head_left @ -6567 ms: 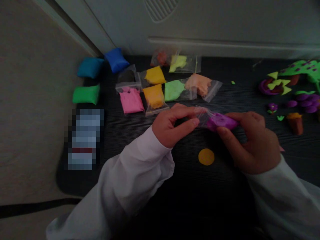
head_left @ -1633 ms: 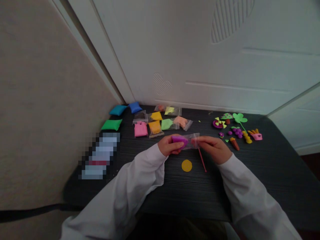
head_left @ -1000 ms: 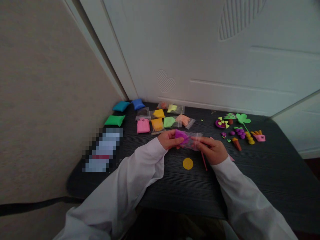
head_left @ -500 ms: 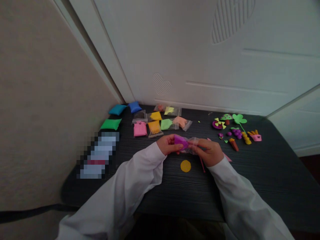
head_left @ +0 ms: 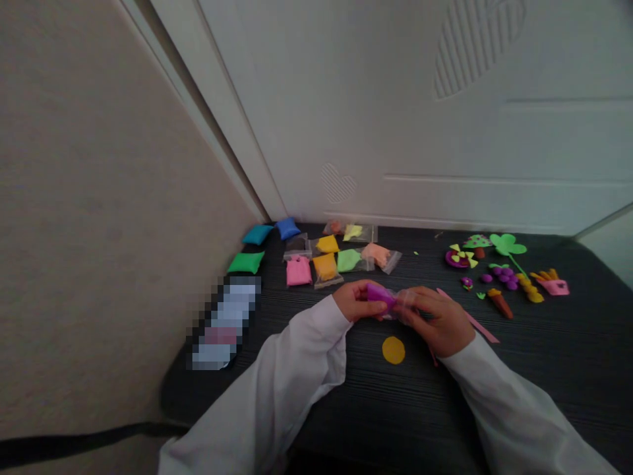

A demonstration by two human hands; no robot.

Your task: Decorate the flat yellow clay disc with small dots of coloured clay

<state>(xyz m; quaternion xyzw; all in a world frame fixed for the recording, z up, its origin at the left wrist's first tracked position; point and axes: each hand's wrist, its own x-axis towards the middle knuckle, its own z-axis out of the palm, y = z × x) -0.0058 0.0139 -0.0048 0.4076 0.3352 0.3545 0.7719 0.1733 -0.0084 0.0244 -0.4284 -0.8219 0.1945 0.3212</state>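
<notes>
Left hand (head_left: 357, 300) is pinching the purple clay (head_left: 378, 293), thumb on my side, fingers behind. Right hand (head_left: 442, 321) is pinching at the loose end of the clear bag (head_left: 405, 295), 3 o'clock of the clay; can't tell whether its fingertips are inside the plastic or outside. Bag is sitting between both hands, over the tabletop (head_left: 341, 412).

Handling, my judgement: left should be supporting the lump lightly, since soft clay is probably denting under a hard thumb. Right should be working near the bag's edge, moving small, not tugging; thin film is likely stretching or tearing otherwise.

Clock from the bag: yellow disc (head_left: 393, 350) is lying at 6, so I should be staying high enough not to smear it. Pink stick (head_left: 434, 359) is partly hiding under the right hand at 4; pink strip (head_left: 477, 323) is lying at 3. Watching my wrist there.
</notes>
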